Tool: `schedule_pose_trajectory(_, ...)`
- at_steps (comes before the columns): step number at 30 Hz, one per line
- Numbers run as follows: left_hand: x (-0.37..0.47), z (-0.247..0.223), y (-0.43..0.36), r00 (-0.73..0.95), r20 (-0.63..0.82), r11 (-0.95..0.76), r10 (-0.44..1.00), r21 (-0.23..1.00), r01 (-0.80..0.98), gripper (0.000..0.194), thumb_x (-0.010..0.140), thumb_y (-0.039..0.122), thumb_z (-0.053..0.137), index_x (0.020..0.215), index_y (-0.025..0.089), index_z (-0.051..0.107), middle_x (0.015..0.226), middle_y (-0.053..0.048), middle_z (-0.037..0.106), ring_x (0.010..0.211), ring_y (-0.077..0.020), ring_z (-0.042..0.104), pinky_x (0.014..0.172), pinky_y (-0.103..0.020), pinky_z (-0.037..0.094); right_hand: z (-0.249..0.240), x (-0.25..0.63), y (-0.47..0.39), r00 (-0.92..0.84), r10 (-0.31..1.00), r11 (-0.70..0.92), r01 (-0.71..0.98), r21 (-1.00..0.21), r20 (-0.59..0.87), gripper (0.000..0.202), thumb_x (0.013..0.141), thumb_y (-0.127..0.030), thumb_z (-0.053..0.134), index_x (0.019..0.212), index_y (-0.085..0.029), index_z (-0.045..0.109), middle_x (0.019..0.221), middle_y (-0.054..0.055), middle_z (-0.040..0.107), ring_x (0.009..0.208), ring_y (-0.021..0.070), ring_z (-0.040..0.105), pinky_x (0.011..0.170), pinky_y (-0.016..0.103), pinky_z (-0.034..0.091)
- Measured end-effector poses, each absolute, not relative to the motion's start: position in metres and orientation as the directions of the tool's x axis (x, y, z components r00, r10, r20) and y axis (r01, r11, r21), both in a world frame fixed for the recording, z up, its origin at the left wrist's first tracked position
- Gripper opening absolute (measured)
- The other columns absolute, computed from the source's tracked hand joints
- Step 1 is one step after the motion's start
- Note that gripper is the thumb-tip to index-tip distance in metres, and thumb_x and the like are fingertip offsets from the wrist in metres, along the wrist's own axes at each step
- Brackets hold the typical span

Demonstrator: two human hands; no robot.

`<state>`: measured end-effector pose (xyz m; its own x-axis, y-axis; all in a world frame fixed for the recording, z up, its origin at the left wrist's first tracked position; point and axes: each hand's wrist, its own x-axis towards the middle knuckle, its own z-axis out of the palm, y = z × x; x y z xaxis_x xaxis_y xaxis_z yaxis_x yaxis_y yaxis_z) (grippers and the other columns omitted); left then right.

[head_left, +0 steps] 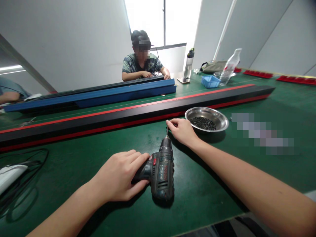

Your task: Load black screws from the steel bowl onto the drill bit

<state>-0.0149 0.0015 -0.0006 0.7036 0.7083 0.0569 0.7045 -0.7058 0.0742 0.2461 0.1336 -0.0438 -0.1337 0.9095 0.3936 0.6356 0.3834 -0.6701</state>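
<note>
My left hand is wrapped round the handle of a black cordless drill, which lies on its side low over the green table with its bit pointing away from me. The fingertips of my right hand are pinched at the tip of the drill bit; whatever small piece they hold is too small to make out. Just beyond that hand stands a steel bowl with many small black screws. Behind it lies a long black bar with red edges.
Across the green table, a person works at blue and black bars. A blue tray, a plastic bottle and a tumbler stand at the back. Cables lie at left. Another person's arm shows far left.
</note>
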Motion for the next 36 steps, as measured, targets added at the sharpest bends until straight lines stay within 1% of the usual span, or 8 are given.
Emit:
schedule_pose_trajectory(11,-0.0153,-0.0011,0.0014,0.708,0.069,-0.711,0.703,0.066,0.7,0.046,0.093,0.041,0.061,0.133,0.018,0.053,0.109,-0.01,0.071,0.094,-0.0282,0.066,0.08,-0.043,0.054,-0.0454,0.2454,0.1331,-0.118,0.901,0.399,0.606,-0.688,0.418,0.03,0.1,-0.034,0.06,0.081,-0.018,0.079,0.081,0.005,0.079,0.07,0.0185,0.069,0.068,0.03,0.044)
schedule_pose_trajectory(17,-0.0149,-0.0019,0.0023,0.706,0.065,-0.709,0.705,0.066,0.702,0.046,0.093,0.041,0.06,0.132,0.018,0.053,0.109,-0.01,0.071,0.094,-0.0281,0.066,0.08,-0.043,0.054,-0.046,0.2452,0.1332,-0.136,0.899,0.414,0.575,-0.706,0.417,0.026,0.1,-0.033,0.061,0.091,-0.018,0.081,0.09,0.006,0.081,0.079,0.0203,0.073,0.073,0.03,0.048)
schedule_pose_trajectory(26,-0.0153,-0.0025,0.0035,0.707,0.063,-0.71,0.704,0.063,0.701,0.046,0.094,0.042,0.06,0.133,0.018,0.053,0.107,-0.01,0.071,0.092,-0.0279,0.066,0.078,-0.043,0.053,-0.046,0.2451,0.1333,-0.152,0.897,0.422,0.575,-0.701,0.415,0.027,0.1,-0.033,0.061,0.088,-0.019,0.08,0.088,0.005,0.081,0.079,0.0205,0.073,0.073,0.031,0.048)
schedule_pose_trajectory(36,-0.0151,-0.0027,0.0024,0.705,0.063,-0.707,0.707,0.073,0.703,0.045,0.093,0.04,0.06,0.132,0.017,0.055,0.108,-0.011,0.071,0.093,-0.0277,0.066,0.079,-0.043,0.055,-0.0467,0.2446,0.1333,-0.15,0.902,0.413,0.577,-0.704,0.406,0.025,0.099,-0.032,0.061,0.09,-0.018,0.079,0.088,0.005,0.08,0.079,0.0199,0.073,0.074,0.03,0.048)
